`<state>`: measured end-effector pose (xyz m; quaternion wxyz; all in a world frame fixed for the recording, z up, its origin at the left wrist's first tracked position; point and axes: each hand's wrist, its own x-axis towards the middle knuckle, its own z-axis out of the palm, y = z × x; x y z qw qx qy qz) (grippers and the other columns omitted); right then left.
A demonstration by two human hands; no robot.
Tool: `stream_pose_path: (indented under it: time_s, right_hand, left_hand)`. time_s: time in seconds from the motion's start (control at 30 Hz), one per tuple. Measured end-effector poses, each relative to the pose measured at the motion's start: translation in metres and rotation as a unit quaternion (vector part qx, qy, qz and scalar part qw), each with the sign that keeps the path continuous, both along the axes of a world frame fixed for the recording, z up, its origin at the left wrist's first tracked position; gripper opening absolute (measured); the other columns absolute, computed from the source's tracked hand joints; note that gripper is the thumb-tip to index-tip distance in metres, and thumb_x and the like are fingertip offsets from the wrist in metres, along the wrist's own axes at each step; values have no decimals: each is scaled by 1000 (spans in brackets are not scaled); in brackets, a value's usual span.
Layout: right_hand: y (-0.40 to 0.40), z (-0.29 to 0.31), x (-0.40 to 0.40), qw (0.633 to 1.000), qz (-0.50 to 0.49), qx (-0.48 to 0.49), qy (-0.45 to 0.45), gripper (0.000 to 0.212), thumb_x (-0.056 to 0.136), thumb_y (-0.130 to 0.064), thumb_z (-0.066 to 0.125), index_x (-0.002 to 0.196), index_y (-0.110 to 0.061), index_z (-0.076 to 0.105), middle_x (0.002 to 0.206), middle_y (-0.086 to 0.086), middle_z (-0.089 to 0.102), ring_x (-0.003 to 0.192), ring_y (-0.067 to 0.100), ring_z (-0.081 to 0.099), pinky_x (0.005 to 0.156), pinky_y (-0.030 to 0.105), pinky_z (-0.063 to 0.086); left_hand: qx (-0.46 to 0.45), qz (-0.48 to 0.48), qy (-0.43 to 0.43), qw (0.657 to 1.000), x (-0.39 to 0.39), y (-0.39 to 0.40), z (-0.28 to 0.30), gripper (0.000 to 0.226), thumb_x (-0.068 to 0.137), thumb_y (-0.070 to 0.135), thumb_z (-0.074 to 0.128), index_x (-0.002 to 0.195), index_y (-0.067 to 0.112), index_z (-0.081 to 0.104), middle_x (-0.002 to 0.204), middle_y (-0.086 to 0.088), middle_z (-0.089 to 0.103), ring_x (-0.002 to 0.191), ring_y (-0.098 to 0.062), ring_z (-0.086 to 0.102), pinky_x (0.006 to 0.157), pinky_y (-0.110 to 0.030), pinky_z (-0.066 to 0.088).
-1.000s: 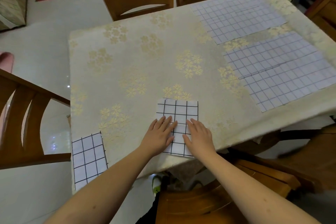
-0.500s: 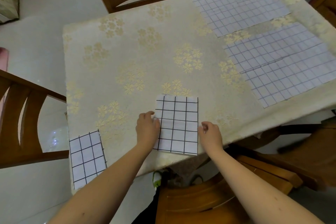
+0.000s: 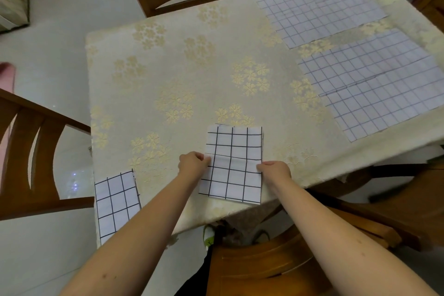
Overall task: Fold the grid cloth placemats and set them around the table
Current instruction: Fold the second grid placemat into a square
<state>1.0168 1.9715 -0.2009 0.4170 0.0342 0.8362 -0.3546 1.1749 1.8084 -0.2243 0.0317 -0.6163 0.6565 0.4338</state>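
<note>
My left hand [image 3: 193, 163] and right hand [image 3: 274, 169] each pinch a side edge of the folded placemat [image 3: 231, 163], which lies flat at the table's [image 3: 168, 74] 6 o'clock edge. It looks light, limp and creasable, so I'd hold the edges. Another folded mat [image 3: 116, 204] sits at 8 o'clock and unfolded ones [image 3: 370, 79] at 2; open cloth lies toward 11.

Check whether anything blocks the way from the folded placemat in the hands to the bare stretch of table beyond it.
Nothing visible does. The left hand and right hand grip the folded placemat by its sides; only bare tablecloth lies beyond it.
</note>
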Motion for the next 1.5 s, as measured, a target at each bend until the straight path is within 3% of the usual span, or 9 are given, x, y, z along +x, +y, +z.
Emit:
stream_pose_path:
  time_s: [0.1,0.27,0.4,0.5,0.63,0.77,1.0,1.23,1.5]
  right_hand:
    - [2,0,1,1000,-15,-26,10,29,87,-21,69,113,-8,68,119,9,65,110,26,58,88,31,45]
    - [5,3,-2,995,-48,-87,-8,28,87,-19,69,112,-9,66,103,9,67,79,19,57,64,29,46]
    - [11,9,-6,985,-94,-126,-69,32,88,-17,67,119,-14,59,88,4,61,61,13,45,52,26,40]
    - [14,12,-9,972,-118,-167,-117,37,89,-15,67,125,-16,57,84,4,59,57,10,39,47,23,36]
    - [16,27,-12,978,-58,-195,-46,37,90,-17,64,125,-24,56,87,2,63,61,10,48,53,24,41]
    - [13,46,-18,972,7,-234,32,32,90,-21,66,121,-28,58,103,-2,68,81,11,62,65,25,47]
    - [11,67,-18,948,25,-301,100,15,91,-19,65,104,-27,68,104,-7,70,95,5,64,74,21,52]
    - [49,31,7,969,92,-209,93,16,93,-28,62,106,-25,70,105,-10,68,103,6,60,90,25,47]
    - [84,3,34,980,138,-130,60,17,95,-30,57,105,-21,68,99,-9,68,96,4,60,75,14,44]
  left_hand:
    - [1,2,79,997,6,5,11,20,89,30,68,96,12,61,95,-4,62,83,-19,57,73,-31,46]
    - [54,37,183,981,13,8,17,18,89,26,69,99,15,58,86,1,60,76,-17,53,69,-27,43]
    - [102,85,243,961,15,9,23,28,90,19,68,114,21,54,99,-5,70,82,-19,65,66,-29,48]
    - [110,89,267,953,16,9,28,36,91,19,67,123,25,53,100,-3,71,91,-20,67,74,-35,51]
    - [76,47,285,954,16,4,40,41,89,16,69,126,27,57,93,0,71,93,-15,67,83,-28,50]
    - [-5,-26,272,962,11,-7,67,39,86,15,71,121,30,63,96,4,67,90,-7,64,80,-20,49]
    - [-149,-88,261,950,7,-13,95,23,86,15,69,106,27,72,102,18,70,96,0,61,84,-16,44]
    - [-101,-95,199,970,42,26,49,19,83,24,73,100,31,71,106,17,67,101,4,57,83,-10,38]
    - [-41,-68,167,983,77,58,20,9,86,26,71,95,30,71,101,14,69,96,-2,60,78,-15,44]
